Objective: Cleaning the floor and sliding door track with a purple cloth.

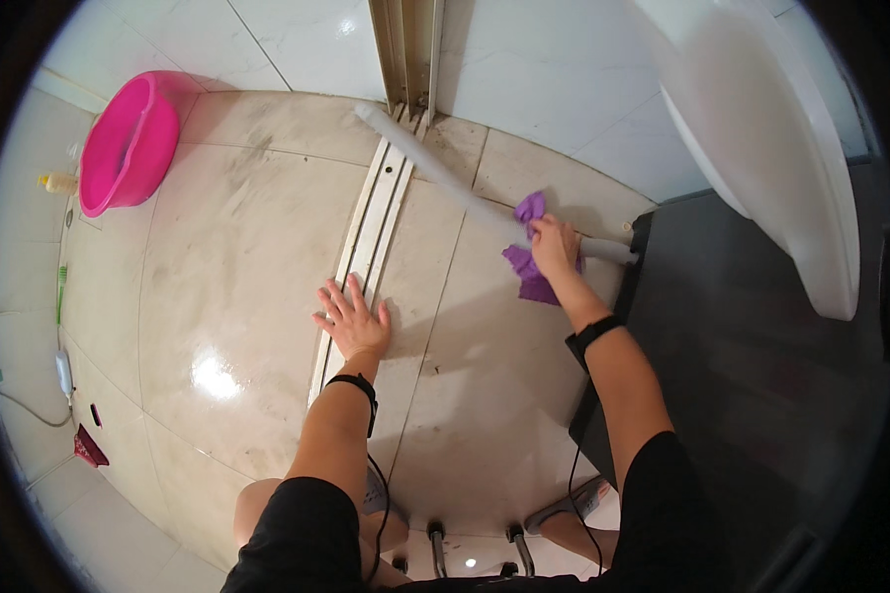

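My right hand (555, 246) grips a purple cloth (540, 287) wrapped around a grey-white drain hose (452, 181). The hose runs from the lower edge of a dark cabinet (697, 296) across the tiled floor, over the white sliding-door track (371, 215), to its free end left of the door frame. Part of the hose is hidden by the cloth and hand. My left hand (353, 320) rests with spread fingers on the track and holds nothing. Both wrists wear black bands.
A pink plastic basin (130, 144) stands at the upper left beside a yellow-capped bottle (59, 183). A green brush (61, 295) and a red dustpan-like object (89, 448) are at the left. A white washbasin (756, 148) overhangs the right side. Metal stool legs (437, 552) and black cables are near my feet.
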`<state>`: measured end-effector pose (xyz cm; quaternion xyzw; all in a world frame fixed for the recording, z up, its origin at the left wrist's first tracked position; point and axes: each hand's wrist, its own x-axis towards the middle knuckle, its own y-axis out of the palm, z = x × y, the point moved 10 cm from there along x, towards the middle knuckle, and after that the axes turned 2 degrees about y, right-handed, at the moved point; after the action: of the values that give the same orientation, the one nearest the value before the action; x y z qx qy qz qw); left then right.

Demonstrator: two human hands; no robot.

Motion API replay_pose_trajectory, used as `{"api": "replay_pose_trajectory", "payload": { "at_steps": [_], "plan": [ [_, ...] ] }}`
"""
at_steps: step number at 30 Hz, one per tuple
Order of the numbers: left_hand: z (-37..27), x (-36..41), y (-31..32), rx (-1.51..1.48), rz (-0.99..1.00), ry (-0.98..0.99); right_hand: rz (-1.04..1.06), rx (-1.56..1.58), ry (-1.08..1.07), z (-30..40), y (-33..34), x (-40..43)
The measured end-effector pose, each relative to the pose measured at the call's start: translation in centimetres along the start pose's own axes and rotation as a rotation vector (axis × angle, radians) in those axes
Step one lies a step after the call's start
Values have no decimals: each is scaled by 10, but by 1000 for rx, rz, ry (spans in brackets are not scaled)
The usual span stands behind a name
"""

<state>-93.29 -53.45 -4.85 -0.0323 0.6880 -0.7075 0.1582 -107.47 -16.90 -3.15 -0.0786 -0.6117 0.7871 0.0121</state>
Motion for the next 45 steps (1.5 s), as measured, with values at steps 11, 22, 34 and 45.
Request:
{"api": "replay_pose_trajectory", "payload": {
  "at_steps": [11,22,34,45],
  "plan": [
    [16,-1,2,35,9,-35,-26,190,507,-136,-24,81],
    [1,5,7,-32,24,11,13,279,636,-15,37,135],
    [-1,6,12,-58,2,22,-133,430,25,130,46,154],
    [4,6,7,-71,12,20,56,222,-165,190,56,143]
  ]
}}
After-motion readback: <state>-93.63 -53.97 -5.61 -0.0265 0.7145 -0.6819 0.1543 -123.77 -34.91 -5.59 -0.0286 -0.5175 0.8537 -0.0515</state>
